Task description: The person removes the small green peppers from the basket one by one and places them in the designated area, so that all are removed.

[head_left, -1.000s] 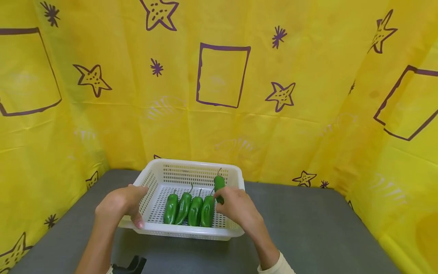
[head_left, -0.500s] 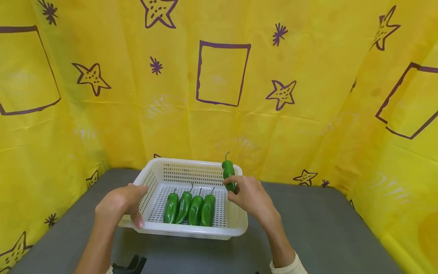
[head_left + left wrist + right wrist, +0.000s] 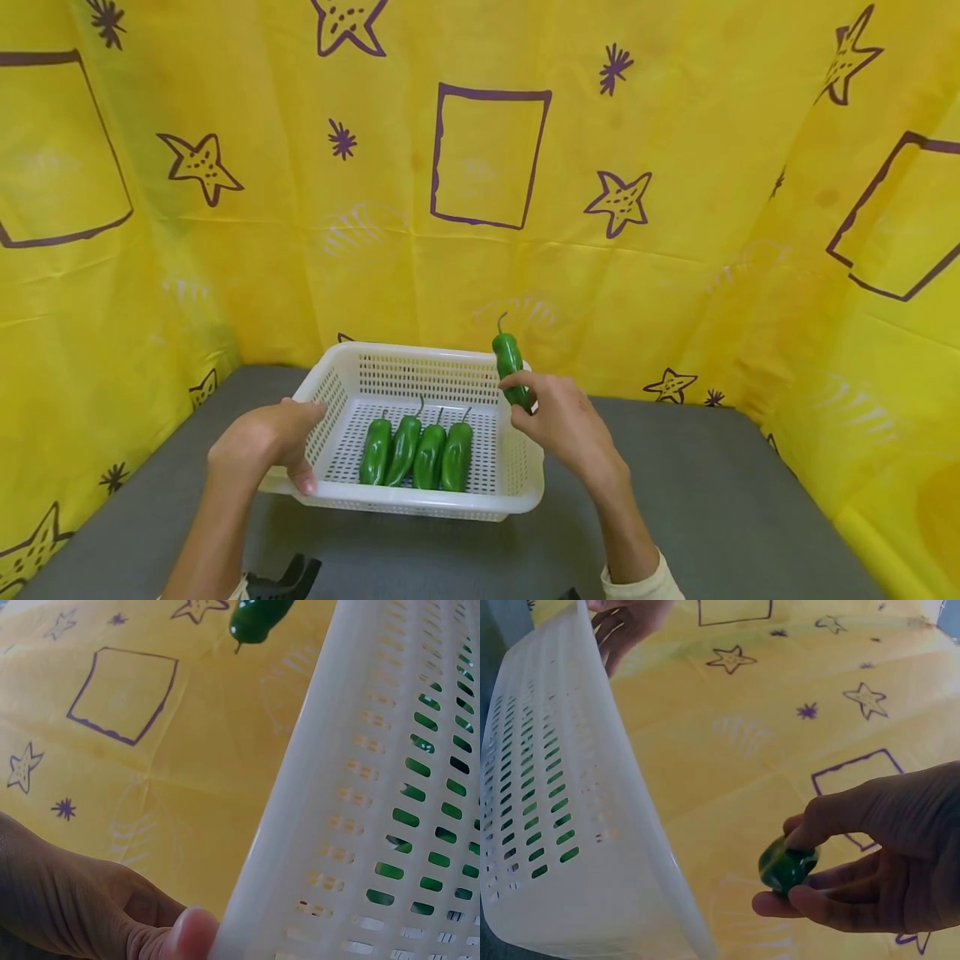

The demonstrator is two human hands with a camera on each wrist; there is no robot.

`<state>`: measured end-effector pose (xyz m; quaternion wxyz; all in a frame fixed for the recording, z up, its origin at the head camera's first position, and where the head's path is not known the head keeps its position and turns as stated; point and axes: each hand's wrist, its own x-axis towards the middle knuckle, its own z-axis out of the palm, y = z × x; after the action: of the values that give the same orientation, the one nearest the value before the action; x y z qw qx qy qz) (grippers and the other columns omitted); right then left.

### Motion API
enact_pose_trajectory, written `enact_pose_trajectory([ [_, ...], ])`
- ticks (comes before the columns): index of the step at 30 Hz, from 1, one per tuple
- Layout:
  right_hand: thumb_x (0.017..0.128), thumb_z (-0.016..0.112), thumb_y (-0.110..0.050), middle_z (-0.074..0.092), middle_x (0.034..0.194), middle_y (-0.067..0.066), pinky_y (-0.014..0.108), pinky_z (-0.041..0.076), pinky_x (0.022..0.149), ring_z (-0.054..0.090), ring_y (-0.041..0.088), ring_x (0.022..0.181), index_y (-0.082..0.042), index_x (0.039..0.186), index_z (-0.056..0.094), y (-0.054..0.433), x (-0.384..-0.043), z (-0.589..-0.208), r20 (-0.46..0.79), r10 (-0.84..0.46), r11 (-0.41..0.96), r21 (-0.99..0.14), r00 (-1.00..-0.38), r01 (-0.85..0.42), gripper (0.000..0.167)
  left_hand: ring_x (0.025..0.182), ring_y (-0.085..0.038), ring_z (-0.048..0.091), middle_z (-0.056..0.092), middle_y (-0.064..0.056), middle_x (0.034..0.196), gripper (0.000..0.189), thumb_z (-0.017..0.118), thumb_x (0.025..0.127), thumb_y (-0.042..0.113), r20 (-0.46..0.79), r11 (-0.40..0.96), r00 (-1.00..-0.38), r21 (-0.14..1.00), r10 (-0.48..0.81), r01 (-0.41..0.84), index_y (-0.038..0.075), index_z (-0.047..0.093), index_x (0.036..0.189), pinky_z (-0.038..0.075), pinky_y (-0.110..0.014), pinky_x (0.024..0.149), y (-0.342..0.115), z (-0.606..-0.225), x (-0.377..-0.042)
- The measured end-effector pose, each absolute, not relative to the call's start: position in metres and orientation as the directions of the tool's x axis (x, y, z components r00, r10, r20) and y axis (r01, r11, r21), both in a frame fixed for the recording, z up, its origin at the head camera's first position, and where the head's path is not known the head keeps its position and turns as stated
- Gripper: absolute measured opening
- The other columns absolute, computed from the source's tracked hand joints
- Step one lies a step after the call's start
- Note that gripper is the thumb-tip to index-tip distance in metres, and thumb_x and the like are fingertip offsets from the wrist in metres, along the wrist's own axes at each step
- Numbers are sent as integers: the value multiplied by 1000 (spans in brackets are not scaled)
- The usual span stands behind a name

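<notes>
A white perforated plastic basket [image 3: 420, 500] is at the centre of the head view. Inside it, several glossy green peppers [image 3: 455, 458] lie side by side, stems pointing away from me. My left hand [image 3: 262, 442] grips the basket's near left corner, its thumb [image 3: 193, 935] on the rim in the left wrist view. Above the basket's right end, my right hand [image 3: 566, 421] pinches another green pepper [image 3: 507, 354] between thumb and fingers, stem up. The right wrist view shows this pepper end-on [image 3: 786, 864], apart from the basket wall [image 3: 592, 787].
A dark grey table [image 3: 675, 500] lies under the basket. Yellow cloth [image 3: 675, 292] with purple star and square drawings encloses the back and both sides. A black strap-like piece [image 3: 288, 581] shows by the left forearm at the bottom edge.
My right hand has raised the pinched pepper out of the basket, moving up and to the right. The left hand keeps its grip on the corner, and the other peppers lie where they were.
</notes>
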<state>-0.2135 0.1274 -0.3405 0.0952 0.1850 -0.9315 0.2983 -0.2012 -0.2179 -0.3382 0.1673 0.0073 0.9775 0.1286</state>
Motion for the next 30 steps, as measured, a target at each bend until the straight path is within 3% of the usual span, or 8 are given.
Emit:
enact_pose_trajectory([
  [11, 90, 70, -2, 73, 94, 13, 24, 35, 50, 48, 13, 53, -12, 124, 74, 138, -213, -334, 275, -245, 767, -532, -930, -359, 35, 116, -50, 53, 33, -49, 150, 121, 100, 54, 23, -313, 970, -947, 244, 68, -11, 0, 40, 156, 47, -64, 93, -219, -339, -202],
  [22, 89, 68, -3, 71, 90, 13, 24, 33, 49, 41, 13, 50, -12, 125, 73, 149, -213, -332, 297, -233, 771, -524, -926, -362, 37, 119, -49, 52, 35, -47, 150, 124, 100, 53, 24, -329, 971, -942, 240, 71, -10, 3, 38, 158, 45, -66, 95, -218, -338, -206],
  [30, 89, 67, 0, 73, 98, 17, 26, 38, 52, 53, 16, 60, -10, 124, 72, 157, -215, -329, 322, -223, 774, -515, -920, -368, 37, 123, -51, 51, 33, -48, 151, 124, 100, 55, 23, -337, 971, -939, 238, 67, -16, 2, 36, 159, 44, -68, 97, -218, -338, -204],
])
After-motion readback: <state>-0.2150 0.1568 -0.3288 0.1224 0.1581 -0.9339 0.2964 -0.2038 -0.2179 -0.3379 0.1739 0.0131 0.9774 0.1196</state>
